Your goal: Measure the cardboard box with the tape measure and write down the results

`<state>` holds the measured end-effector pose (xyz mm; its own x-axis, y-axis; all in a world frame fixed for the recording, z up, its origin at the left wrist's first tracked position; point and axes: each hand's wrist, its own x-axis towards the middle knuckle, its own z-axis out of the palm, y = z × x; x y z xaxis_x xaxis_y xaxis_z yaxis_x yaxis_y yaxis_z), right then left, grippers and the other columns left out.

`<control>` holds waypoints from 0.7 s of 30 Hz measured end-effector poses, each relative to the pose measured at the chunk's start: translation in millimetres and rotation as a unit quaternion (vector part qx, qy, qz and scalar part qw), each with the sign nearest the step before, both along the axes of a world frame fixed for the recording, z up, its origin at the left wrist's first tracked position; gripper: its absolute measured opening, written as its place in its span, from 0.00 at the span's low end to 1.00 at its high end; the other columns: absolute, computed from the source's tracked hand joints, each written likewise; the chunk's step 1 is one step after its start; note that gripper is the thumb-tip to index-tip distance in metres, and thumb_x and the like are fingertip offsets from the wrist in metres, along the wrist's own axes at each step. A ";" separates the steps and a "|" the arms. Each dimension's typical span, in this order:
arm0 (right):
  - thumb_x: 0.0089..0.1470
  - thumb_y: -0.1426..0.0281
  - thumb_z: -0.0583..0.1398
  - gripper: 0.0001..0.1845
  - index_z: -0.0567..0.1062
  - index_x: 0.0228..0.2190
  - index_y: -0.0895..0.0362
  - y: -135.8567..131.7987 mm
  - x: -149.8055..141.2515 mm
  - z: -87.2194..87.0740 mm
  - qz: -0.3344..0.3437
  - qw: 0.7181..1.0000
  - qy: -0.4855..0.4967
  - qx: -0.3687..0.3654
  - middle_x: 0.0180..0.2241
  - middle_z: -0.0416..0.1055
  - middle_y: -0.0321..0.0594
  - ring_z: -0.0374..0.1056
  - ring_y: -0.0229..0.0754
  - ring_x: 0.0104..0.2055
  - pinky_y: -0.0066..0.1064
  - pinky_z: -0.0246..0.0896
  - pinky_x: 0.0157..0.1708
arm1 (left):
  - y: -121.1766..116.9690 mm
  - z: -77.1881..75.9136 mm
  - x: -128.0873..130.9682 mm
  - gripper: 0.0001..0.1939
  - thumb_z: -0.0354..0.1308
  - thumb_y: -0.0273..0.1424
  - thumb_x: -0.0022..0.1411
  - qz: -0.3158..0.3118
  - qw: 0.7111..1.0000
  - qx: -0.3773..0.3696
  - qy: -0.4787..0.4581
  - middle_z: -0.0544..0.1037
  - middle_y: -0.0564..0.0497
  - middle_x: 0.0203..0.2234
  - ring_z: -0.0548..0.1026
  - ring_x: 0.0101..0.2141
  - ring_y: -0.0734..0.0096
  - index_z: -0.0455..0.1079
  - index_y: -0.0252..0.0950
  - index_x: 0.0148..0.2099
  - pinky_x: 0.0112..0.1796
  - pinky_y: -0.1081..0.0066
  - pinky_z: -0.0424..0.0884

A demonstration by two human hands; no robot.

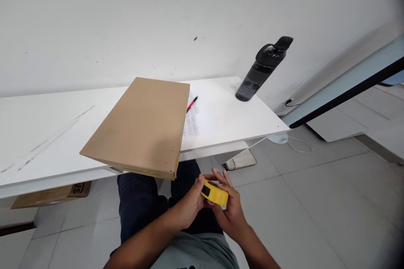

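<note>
A yellow tape measure with a dark window on its side is held between my two hands, above my lap and just off the table's front edge. My left hand grips its left end, thumb on top near the dark window; its other fingers are mostly hidden. Around the right end of the case curls my right hand, with some fingertips raised over the top. Nearest to both hands is a flat brown cardboard box, whose front corner sticks out past the table edge.
On the white table lie a printed sheet and a red-and-black pen, both partly under the box. A dark water bottle stands at the back right. Below are a pouch and a carton.
</note>
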<state>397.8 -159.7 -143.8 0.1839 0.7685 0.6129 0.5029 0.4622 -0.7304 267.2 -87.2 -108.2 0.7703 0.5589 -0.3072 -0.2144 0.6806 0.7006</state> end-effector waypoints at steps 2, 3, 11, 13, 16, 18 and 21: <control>0.64 0.51 0.57 0.27 0.67 0.60 0.46 3.6 16.0 -2.1 0.016 0.994 -0.108 0.007 0.63 0.70 0.51 0.60 0.59 0.69 0.69 0.47 0.67 | 2.3 -1.7 5.4 0.35 0.60 0.65 0.54 0.027 0.999 -0.046 0.005 0.77 0.47 0.39 0.76 0.39 0.63 0.72 0.40 0.46 0.39 0.66 0.71; 0.64 0.45 0.52 0.30 0.69 0.60 0.46 9.9 26.9 1.8 0.033 0.989 -0.146 0.013 0.63 0.69 0.51 0.58 0.61 0.70 0.70 0.47 0.67 | 5.0 -0.8 7.4 0.34 0.61 0.64 0.54 0.045 0.998 -0.043 0.016 0.77 0.48 0.37 0.75 0.36 0.64 0.72 0.39 0.45 0.37 0.67 0.71; 0.71 0.71 0.43 0.28 0.59 0.68 0.57 215.9 109.9 87.0 -0.110 0.884 -0.396 -0.225 0.57 0.72 0.56 0.70 0.53 0.57 0.44 0.66 0.54 | 54.0 26.7 39.7 0.27 0.64 0.59 0.53 0.087 0.947 0.275 0.141 0.75 0.51 0.29 0.69 0.28 0.70 0.70 0.38 0.35 0.32 0.69 0.65; 0.68 0.75 0.46 0.29 0.60 0.68 0.57 268.5 112.2 96.4 -0.095 0.853 -0.438 -0.268 0.54 0.73 0.58 0.73 0.54 0.50 0.41 0.66 0.47 | 69.2 32.8 45.5 0.25 0.64 0.56 0.54 0.120 0.927 0.313 0.170 0.73 0.53 0.27 0.67 0.27 0.71 0.70 0.39 0.36 0.31 0.70 0.63; 0.66 0.76 0.50 0.28 0.64 0.65 0.55 309.3 108.7 93.6 -0.059 0.832 -0.467 -0.294 0.53 0.74 0.55 0.75 0.50 0.44 0.35 0.64 0.41 | 93.3 37.8 42.1 0.21 0.62 0.53 0.56 0.194 0.887 0.358 0.219 0.70 0.54 0.25 0.67 0.28 0.70 0.69 0.39 0.36 0.31 0.70 0.63; 0.68 0.73 0.49 0.26 0.65 0.65 0.55 315.3 106.5 86.0 -0.043 0.826 -0.477 -0.298 0.54 0.73 0.55 0.75 0.51 0.45 0.35 0.63 0.40 | 110.0 39.2 32.1 0.20 0.60 0.51 0.58 0.246 0.856 0.383 0.247 0.70 0.54 0.26 0.68 0.29 0.69 0.68 0.40 0.35 0.34 0.69 0.64; 0.71 0.70 0.45 0.23 0.64 0.63 0.58 307.3 102.7 75.8 -0.033 0.827 -0.478 -0.293 0.54 0.73 0.56 0.74 0.53 0.47 0.36 0.63 0.41 | 133.9 39.8 10.6 0.19 0.57 0.51 0.60 0.303 0.815 0.412 0.272 0.71 0.54 0.28 0.69 0.31 0.68 0.66 0.40 0.36 0.36 0.68 0.65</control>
<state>500.4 147.7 -68.0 -0.1165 0.9928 0.0275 0.9902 0.1183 -0.0741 277.8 46.7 -68.4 0.1519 0.9753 0.1605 0.1583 -0.1843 0.9700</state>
